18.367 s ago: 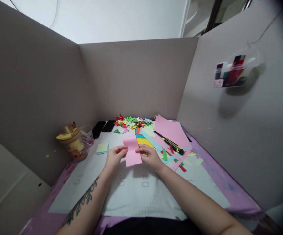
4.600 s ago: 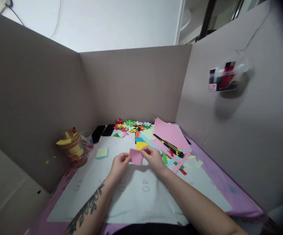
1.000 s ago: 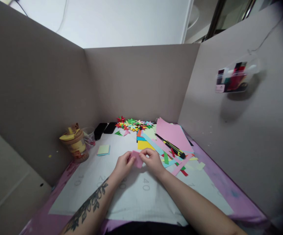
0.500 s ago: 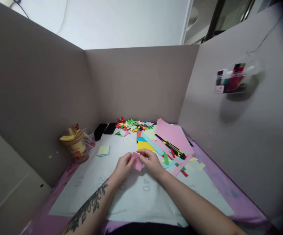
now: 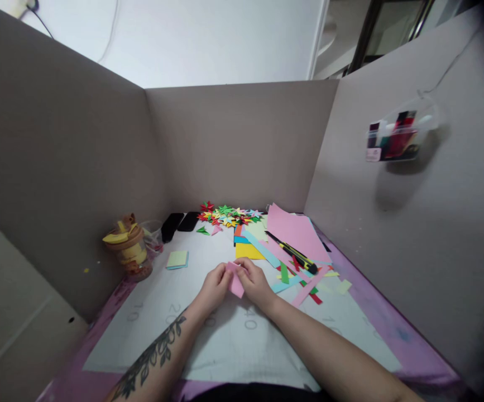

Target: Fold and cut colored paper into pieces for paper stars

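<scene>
A small piece of pink paper [image 5: 236,285] is held between my two hands, just above the white table cover. My left hand [image 5: 216,285] pinches its left edge with thumb and fingers. On the other side, my right hand [image 5: 253,277] grips the upper right part, thumb lying on the front. Fingers behind the paper are hidden. Left of the hands lies a small stack of pale green and blue paper squares [image 5: 177,259]. Just beyond the hands is a yellow paper sheet [image 5: 249,250].
Folded paper stars [image 5: 229,214] are heaped at the back. To the right lie a yellow-black utility knife [image 5: 294,254], a large pink sheet [image 5: 296,230] and loose paper strips [image 5: 284,272]. A brown-lidded cup [image 5: 128,245] and black phones [image 5: 172,226] stand or lie left. Grey panels [image 5: 242,145] enclose the table.
The right hand has drawn slightly inward and its thumb now lies farther over the pink paper. Both hands and the paper sit slightly lower in view.
</scene>
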Available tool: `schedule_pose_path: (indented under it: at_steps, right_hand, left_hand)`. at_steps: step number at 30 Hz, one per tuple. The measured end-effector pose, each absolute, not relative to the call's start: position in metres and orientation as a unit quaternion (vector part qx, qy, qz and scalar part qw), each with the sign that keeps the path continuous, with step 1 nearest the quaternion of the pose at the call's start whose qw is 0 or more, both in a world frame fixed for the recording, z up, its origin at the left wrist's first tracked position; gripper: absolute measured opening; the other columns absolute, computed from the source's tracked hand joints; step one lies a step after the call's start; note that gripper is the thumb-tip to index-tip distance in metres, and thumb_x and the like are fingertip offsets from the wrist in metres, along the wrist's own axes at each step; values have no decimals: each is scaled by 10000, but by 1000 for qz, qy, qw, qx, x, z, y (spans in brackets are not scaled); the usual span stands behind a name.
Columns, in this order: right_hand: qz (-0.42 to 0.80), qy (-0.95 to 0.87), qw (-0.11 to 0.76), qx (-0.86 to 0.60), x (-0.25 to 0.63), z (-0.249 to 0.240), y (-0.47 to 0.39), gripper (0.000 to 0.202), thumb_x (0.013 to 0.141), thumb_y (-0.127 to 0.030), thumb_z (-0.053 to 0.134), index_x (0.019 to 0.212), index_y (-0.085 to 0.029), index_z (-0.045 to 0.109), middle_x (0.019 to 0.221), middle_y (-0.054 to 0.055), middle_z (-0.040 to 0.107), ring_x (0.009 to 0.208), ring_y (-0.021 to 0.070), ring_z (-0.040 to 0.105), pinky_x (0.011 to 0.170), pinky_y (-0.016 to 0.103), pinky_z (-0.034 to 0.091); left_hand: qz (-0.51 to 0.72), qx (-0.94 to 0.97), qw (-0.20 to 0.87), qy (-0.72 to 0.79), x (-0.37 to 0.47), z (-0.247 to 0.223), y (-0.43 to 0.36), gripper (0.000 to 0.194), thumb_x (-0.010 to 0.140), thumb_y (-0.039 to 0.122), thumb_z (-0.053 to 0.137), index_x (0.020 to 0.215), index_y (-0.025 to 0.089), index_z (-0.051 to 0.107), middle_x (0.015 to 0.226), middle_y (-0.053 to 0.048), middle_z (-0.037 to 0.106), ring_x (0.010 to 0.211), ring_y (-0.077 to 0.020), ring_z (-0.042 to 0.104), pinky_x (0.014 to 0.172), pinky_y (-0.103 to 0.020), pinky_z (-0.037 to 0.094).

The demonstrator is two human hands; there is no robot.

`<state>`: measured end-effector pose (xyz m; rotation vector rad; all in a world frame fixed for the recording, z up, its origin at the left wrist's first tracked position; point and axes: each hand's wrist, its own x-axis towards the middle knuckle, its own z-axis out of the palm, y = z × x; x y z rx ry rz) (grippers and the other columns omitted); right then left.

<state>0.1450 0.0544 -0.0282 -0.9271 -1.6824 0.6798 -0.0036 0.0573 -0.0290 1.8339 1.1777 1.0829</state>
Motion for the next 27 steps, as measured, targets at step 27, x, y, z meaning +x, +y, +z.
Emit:
schedule_pose_path:
  at_steps: [27]
  right_hand:
    - [285,-633,592,-409,157,-22,66,96,787,-255,530,731,-195,581,723,7,544,698,153,522,630,262,410]
  left_hand:
    - [492,633,394,449,-14,-16,59,167,680,281,646,760,160,564,657,13,573,609,-120,529,580,-222,406]
